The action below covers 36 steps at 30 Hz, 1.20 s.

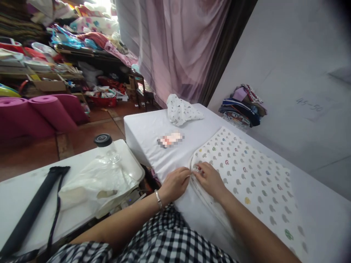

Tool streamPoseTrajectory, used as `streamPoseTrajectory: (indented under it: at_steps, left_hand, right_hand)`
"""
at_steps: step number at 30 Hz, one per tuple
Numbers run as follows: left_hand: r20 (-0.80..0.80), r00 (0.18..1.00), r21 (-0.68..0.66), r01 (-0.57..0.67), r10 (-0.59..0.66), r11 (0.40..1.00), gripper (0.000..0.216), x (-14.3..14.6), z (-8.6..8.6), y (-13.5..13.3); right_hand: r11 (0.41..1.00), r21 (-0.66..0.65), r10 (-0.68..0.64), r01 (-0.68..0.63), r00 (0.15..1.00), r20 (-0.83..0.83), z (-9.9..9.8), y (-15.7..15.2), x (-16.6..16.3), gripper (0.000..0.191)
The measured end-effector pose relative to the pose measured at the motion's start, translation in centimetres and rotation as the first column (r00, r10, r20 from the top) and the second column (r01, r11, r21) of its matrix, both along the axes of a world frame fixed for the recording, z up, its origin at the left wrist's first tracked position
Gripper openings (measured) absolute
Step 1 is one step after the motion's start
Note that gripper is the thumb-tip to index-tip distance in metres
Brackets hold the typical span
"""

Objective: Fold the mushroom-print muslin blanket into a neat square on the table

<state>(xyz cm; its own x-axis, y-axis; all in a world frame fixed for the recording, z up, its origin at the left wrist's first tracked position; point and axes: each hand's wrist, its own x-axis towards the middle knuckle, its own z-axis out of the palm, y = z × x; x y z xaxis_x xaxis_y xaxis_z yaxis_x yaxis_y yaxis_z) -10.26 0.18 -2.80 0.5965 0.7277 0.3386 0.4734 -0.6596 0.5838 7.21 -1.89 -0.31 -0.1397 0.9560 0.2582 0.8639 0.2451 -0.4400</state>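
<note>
A white cloth printed with small grey and coloured motifs point(246, 182) lies spread over the right part of the white-covered table. At its near left edge my left hand point(176, 182) has its fingers closed in a pinch on the cloth's rim. Right beside it, my right hand point(210, 179) also pinches that edge, thumb and forefinger together and the other fingers curled. The two sets of fingertips almost meet. The cloth's edge looks layered and hangs toward my lap.
On the white table cover point(142, 128) lie a blurred-out flat object point(171, 139) and a crumpled printed cloth point(182, 111). At left, a white tabletop point(16, 197) carries a clear bottle with black lid point(105, 142), a plastic bag point(90, 182) and a black strap point(33, 208). Folded clothes point(242, 106) stand by the wall.
</note>
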Motion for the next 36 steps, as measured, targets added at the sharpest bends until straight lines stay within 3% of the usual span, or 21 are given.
streamPoseTrajectory:
  at_steps: [6, 8, 10, 12, 14, 16, 17, 20, 23, 25, 28, 33, 36]
  left_hand:
    - [0.004, 0.987, -0.138, -0.160, 0.162, 0.977, 0.022, 0.4, -0.3, 1.4]
    - [-0.016, 0.984, -0.169, -0.180, 0.180, 0.969, 0.023, 0.7, 0.0, 1.7]
    - [-0.019, 0.981, -0.185, -0.192, 0.192, 0.964, 0.024, 1.0, 0.3, 2.0]
    - [0.000, 0.979, -0.192, -0.202, 0.206, 0.960, 0.024, 1.3, 0.6, 2.2]
    - [0.036, 0.974, -0.205, -0.210, 0.222, 0.956, 0.023, 1.5, 0.8, 2.4]
    - [0.068, 0.971, -0.258, -0.207, 0.231, 0.944, 0.021, 1.8, 1.0, 2.6]
    - [0.078, 0.970, -0.296, -0.200, 0.232, 0.934, 0.021, 2.0, 1.1, 2.7]
    - [0.082, 0.967, -0.383, -0.192, 0.240, 0.904, 0.021, 2.4, 1.2, 2.9]
    - [0.073, 0.967, -0.299, -0.212, 0.244, 0.930, 0.019, 2.5, 1.3, 2.8]
    - [0.038, 0.973, -0.213, -0.215, 0.228, 0.953, 0.019, 2.6, 1.4, 2.7]
    - [-0.091, 0.971, -0.148, -0.232, 0.221, 0.961, 0.020, 2.9, 1.4, 2.7]
    - [-0.305, 0.920, -0.093, -0.285, 0.246, 0.954, 0.027, 3.6, 1.1, 3.4]
    - [-0.358, 0.900, -0.093, -0.301, 0.250, 0.949, 0.027, 3.9, 1.0, 4.0]
  right_hand:
    - [0.992, -0.118, -0.025, 0.034, 0.997, 0.077, -1.8, 0.8, -0.3, 0.024]
    - [0.994, -0.105, -0.022, 0.020, 1.000, -0.017, -2.3, 1.0, 0.1, 0.020]
    - [0.992, -0.119, -0.057, 0.031, 0.974, -0.219, -2.7, 1.2, 0.7, 0.017]
    - [0.977, -0.209, -0.148, 0.049, 0.860, -0.488, -3.0, 1.3, 1.3, 0.016]
    - [0.947, -0.321, -0.243, 0.007, 0.670, -0.702, -3.2, 1.2, 1.9, 0.020]
    - [0.926, -0.373, -0.292, -0.060, 0.514, -0.807, -3.2, 1.2, 2.3, 0.022]
    - [0.921, -0.381, -0.299, -0.082, 0.479, -0.825, -3.2, 1.1, 2.4, 0.023]
    - [0.907, -0.408, -0.292, -0.108, 0.536, -0.792, -2.9, 1.0, 2.2, 0.022]
    - [0.911, -0.402, -0.266, -0.094, 0.613, -0.744, -2.9, 1.0, 1.7, 0.020]
    - [0.919, -0.387, -0.266, -0.081, 0.597, -0.757, -3.0, 1.0, 1.7, 0.019]
    - [0.922, -0.376, -0.284, -0.095, 0.494, -0.822, -3.0, 0.9, 2.2, 0.018]
    - [0.906, -0.378, -0.341, -0.191, 0.201, -0.918, -2.1, 0.6, 3.4, 0.016]
    - [0.906, -0.366, -0.352, -0.212, 0.105, -0.930, -1.6, 0.6, 3.7, 0.011]
